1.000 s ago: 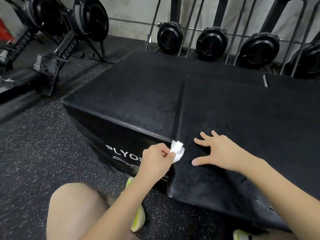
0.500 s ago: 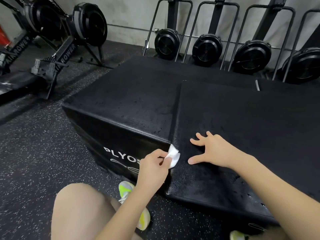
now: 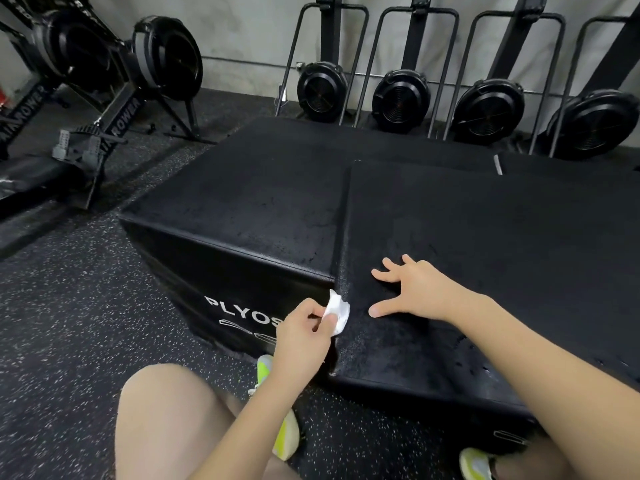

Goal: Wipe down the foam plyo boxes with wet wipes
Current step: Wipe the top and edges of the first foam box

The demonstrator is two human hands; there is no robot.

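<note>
Item: left hand (image 3: pixel 304 336), fingers and thumb pinched on a crumpled white wet wipe (image 3: pixel 337 312). Over the last second we see the wipe travel down from the top corner of the near plyo box (image 3: pixel 467 271) onto its left edge, at the narrow gap beside the lettered plyo box (image 3: pixel 242 216). We judge the seam and side edges are now being wiped, the broad tops perhaps already covered.

Item: right hand (image 3: pixel 419 292), flat on the near box top, fingers spread and straight, unmoved, bracing.

Not legible: the lettering is cut off by the left hand; the gap interior is dark; the near box's right end runs out of view; wetness on black foam is hard to read.
</note>
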